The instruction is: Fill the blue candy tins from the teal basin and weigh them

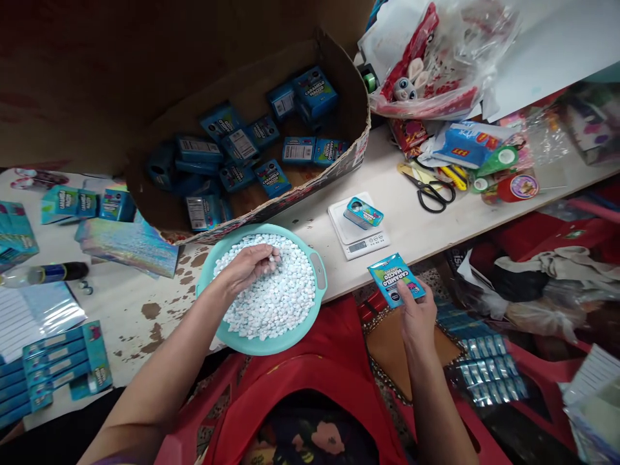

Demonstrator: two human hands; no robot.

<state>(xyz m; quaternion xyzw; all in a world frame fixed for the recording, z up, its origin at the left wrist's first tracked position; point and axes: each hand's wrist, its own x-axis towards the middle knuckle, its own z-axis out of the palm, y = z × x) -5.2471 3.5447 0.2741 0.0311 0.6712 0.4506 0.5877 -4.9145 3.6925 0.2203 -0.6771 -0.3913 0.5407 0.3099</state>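
My left hand (pixel 248 266) is over a turquoise basin (pixel 209 261) full of small white candies (pixel 281 297). Its fingers are curled together, with a few candies at the fingertips. In my right hand (pixel 419 315) is a flat blue candy packet (pixel 390 278) printed "Caramelo Macizo", gripped at its lower right corner between thumb and fingers. Between the basin and that hand, a white digital scale (pixel 343 236) bears a small blue candy box (pixel 363 213) with a round opening on its face. The scale's display digits are too small to read.
Behind the basin, a cardboard carton (pixel 314 187) holds several blue candy boxes (pixel 232 142). Black-handled scissors (pixel 433 194) lie right of the scale, near plastic bags (pixel 475 58) and tape rolls. At left are more blue boxes (pixel 58 361) and a dark bottle (pixel 62 272).
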